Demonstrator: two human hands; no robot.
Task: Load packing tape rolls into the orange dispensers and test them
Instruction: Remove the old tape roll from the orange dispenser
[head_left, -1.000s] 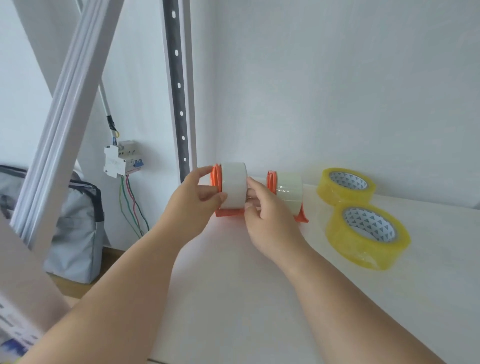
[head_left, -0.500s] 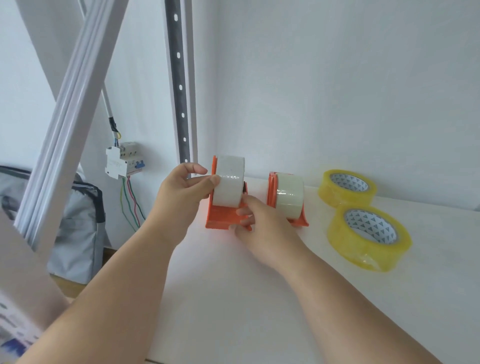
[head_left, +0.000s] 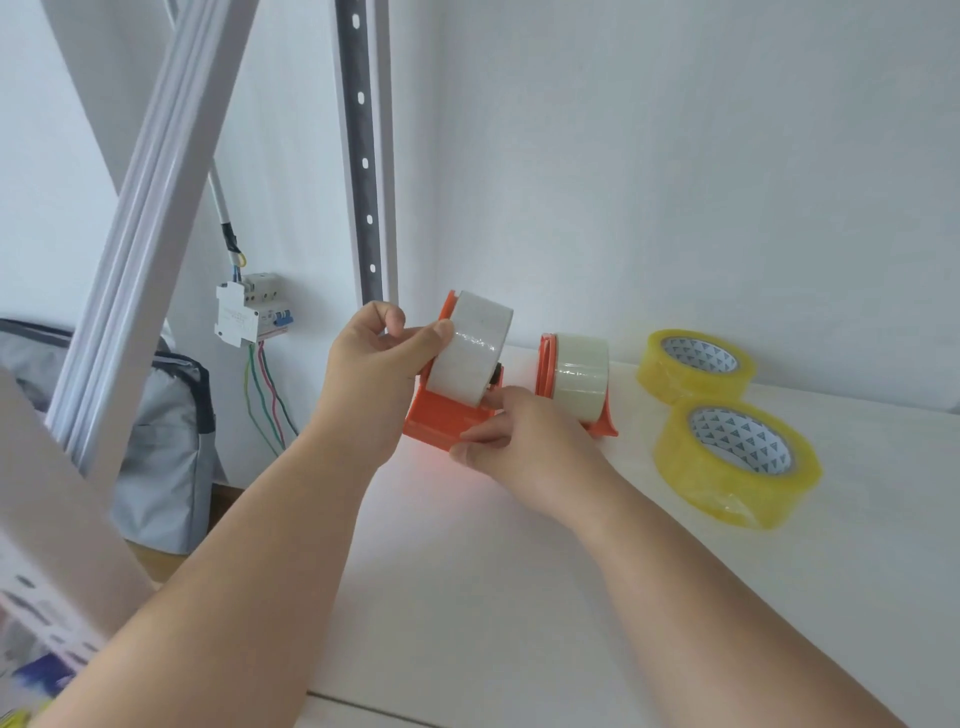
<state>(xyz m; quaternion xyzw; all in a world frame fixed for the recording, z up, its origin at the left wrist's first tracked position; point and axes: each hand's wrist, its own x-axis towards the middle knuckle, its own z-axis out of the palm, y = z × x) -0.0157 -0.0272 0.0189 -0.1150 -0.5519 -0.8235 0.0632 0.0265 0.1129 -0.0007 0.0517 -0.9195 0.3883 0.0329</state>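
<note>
— What's in your grip, starting from the left?

— My left hand (head_left: 375, 364) curls round the near orange dispenser (head_left: 441, 423), thumb pressed on the glossy face of the clear tape roll (head_left: 470, 353) seated in it. The roll is a smooth, wide cylinder, pale and shiny; the dispenser is hard matte plastic with a flat side plate and a wedge-shaped foot. It's lifted and tilted above the white tabletop (head_left: 467, 597).

— And the other hand?

— My right hand (head_left: 524, 441) comes in from below right, fingers (head_left: 470, 453) pinching the dispenser's lower front edge, wrist low over the table. Both forearms reach forward, bare.

— What sits beyond your right hand?

— Just right of it, a second orange dispenser (head_left: 545, 371) stands on the table, loaded with its own clear roll (head_left: 579, 376). Further right, two yellow tape rolls lie flat, translucent with patterned cores: the far one (head_left: 696, 366) near the wall, the nearer one (head_left: 737, 462) touching it in front.

— Left of your grip?

— A grey bag (head_left: 166, 452) on the floor and a wired breaker box (head_left: 252, 314) on the wall.
</note>
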